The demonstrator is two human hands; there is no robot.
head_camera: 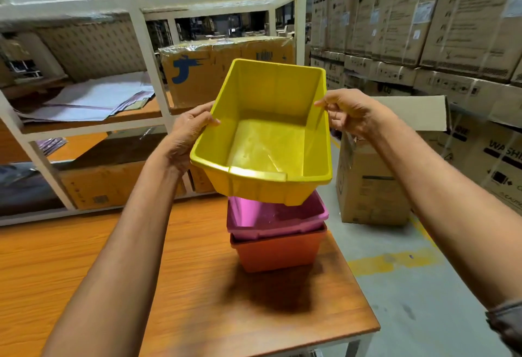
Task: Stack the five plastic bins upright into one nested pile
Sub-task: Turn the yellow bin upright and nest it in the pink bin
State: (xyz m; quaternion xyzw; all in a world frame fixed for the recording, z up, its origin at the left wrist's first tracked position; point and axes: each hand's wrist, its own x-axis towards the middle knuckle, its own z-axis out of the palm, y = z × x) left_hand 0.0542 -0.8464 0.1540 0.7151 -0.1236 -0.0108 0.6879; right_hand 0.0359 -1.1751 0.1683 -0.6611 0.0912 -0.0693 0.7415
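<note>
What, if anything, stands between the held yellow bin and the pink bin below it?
Nothing visible. The left hand and right hand hold the yellow bin over the pink bin, whose visible interior is empty, the rest hidden.

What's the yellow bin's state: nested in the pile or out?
Out. Left hand and right hand grip its side rims, holding the yellow bin tilted above the pink bin, opening up.
</note>
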